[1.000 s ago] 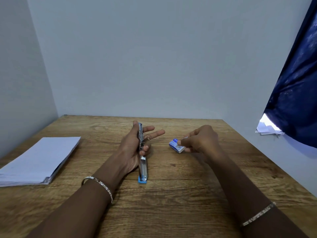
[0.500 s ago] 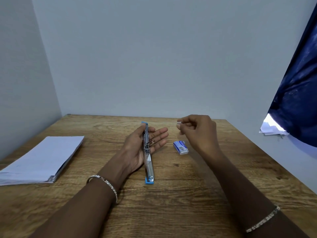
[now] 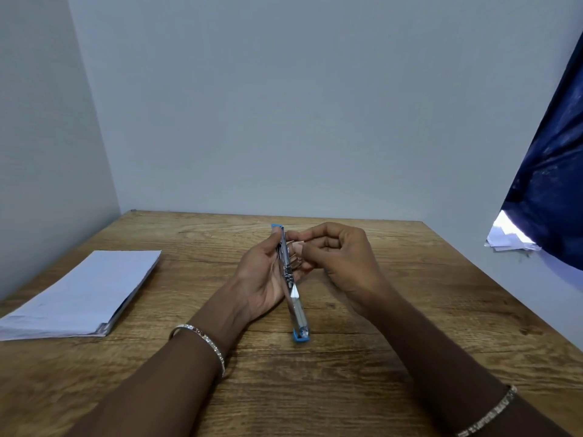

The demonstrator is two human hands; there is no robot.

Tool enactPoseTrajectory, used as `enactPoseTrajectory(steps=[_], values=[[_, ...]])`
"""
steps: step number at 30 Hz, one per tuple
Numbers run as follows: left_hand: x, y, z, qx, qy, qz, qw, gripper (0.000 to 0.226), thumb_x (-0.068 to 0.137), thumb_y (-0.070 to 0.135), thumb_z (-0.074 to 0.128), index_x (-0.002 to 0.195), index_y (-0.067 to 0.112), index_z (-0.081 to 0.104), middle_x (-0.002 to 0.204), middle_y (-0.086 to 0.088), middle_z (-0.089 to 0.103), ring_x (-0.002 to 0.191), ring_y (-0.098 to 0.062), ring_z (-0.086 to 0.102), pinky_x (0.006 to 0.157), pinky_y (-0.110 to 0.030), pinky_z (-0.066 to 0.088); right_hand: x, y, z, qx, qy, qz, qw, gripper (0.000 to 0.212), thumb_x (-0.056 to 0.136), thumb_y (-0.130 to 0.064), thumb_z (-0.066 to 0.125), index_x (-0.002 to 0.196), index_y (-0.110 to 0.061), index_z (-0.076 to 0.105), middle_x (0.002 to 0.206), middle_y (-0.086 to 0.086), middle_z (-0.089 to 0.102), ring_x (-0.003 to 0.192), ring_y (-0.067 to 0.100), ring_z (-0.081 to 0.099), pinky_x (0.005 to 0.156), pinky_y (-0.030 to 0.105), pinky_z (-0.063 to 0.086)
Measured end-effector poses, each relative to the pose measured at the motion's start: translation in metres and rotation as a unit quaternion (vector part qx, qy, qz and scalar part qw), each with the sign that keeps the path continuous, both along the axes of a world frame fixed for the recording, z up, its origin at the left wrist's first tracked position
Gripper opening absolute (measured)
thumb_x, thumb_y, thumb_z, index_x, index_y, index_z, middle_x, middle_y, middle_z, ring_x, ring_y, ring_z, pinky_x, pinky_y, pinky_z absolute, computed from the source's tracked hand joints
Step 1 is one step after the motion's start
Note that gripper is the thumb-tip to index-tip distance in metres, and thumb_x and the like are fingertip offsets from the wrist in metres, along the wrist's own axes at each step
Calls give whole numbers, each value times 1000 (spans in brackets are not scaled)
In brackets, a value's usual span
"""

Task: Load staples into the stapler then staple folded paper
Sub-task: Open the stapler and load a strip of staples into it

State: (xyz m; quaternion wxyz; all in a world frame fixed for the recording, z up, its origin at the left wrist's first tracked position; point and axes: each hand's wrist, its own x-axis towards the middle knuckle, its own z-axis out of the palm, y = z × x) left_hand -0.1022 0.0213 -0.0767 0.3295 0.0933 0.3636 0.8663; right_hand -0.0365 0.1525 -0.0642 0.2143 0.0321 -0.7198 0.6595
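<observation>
- Right hand [image 3: 342, 266] now up against the opened stapler [image 3: 290, 280], moved in from its spot above the table half a second ago; staple box, then lying on the wood beside it, no longer visible, probably hidden behind that hand.
- Something small and pale pinched between right thumb and forefinger, touching the upper half of the stapler; likely a strip of staples [image 3: 297, 246], though too small to confirm.
- Meaning for the task: loading seemingly under way, strip about to go into the magazine channel; stapling not yet begun.
- Left hand [image 3: 263, 279] palm-up and cupped, grasping the stapler along its length, thumb pressed near the far blue tip, fingers curled beneath; wrist resting low over the wooden table [image 3: 410, 310].
- Stapler swung fully open into one long line, near blue end touching the table, far end raised toward the wall.
- Right hand loosely clenched, knuckles up, forearm coming in from the lower right; a thin bracelet on each wrist.
- Stack of paper [image 3: 85, 291] flat at the left, well apart from both hands, untouched and seemingly unfolded.
</observation>
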Motion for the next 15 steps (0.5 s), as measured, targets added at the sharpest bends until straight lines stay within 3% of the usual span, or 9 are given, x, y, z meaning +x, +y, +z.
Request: enactPoseTrajectory(steps=[2, 4, 6, 8, 10, 12, 15], values=[[1, 1, 0, 12, -8, -12, 1000, 52, 108, 36, 32, 133, -5, 52, 108, -28, 69, 68, -25, 71, 64, -34, 62, 0, 0, -1, 1, 6, -3, 1000, 15, 81, -2, 80, 94, -9, 76, 88, 24, 77, 65, 25, 73, 61, 34, 60], [1, 1, 0, 8, -3, -14, 1000, 51, 108, 36, 33, 136, -3, 50, 104, -25, 69, 66, -24, 68, 66, -36, 62, -2, 1, -2, 19, 8, -12, 1000, 13, 82, -3, 81, 93, -8, 78, 88, 21, 78, 70, 30, 75, 65, 35, 61], [2, 1, 0, 5, 2, -14, 1000, 39, 107, 36, 35, 122, 3, 52, 98, -25, 70, 81, -30, 67, 90, -44, 57, -2, 2, -3, 24, 4, -13, 1000, 12, 81, -3, 82, 92, -6, 78, 90, 20, 79, 76, 37, 77, 70, 39, 63], [2, 1, 0, -1, 5, -18, 1000, 39, 108, 35, 35, 127, 4, 50, 123, -32, 62, 117, -42, 59, 113, -54, 41, -3, 2, -3, 44, 3, -16, 999, 14, 81, -1, 81, 93, -6, 78, 87, 18, 79, 77, 35, 78, 71, 39, 64], [1, 2, 0, 2, 1, -14, 1000, 52, 108, 35, 35, 145, -2, 42, 141, -33, 54, 138, -43, 46, 114, -55, 37, -3, 2, -2, 81, 13, -20, 996, 15, 82, 1, 80, 94, -6, 78, 84, 14, 79, 75, 27, 78, 67, 35, 64], [1, 2, 0, 13, -4, -10, 1000, 58, 108, 36, 35, 149, -4, 37, 141, -34, 54, 141, -42, 44, 116, -55, 36, -3, 1, -1, 110, 27, -23, 993, 15, 83, 3, 78, 94, -7, 78, 83, 12, 79, 75, 23, 78, 65, 32, 64], [1, 2, -1, 43, -3, -18, 999, 39, 107, 35, 38, 124, 3, 52, 140, -37, 54, 141, -41, 44, 120, -56, 30, -3, 1, 1, 129, 35, -28, 991, 15, 83, 3, 78, 95, -5, 78, 83, 11, 79, 78, 23, 78, 68, 33, 64]])
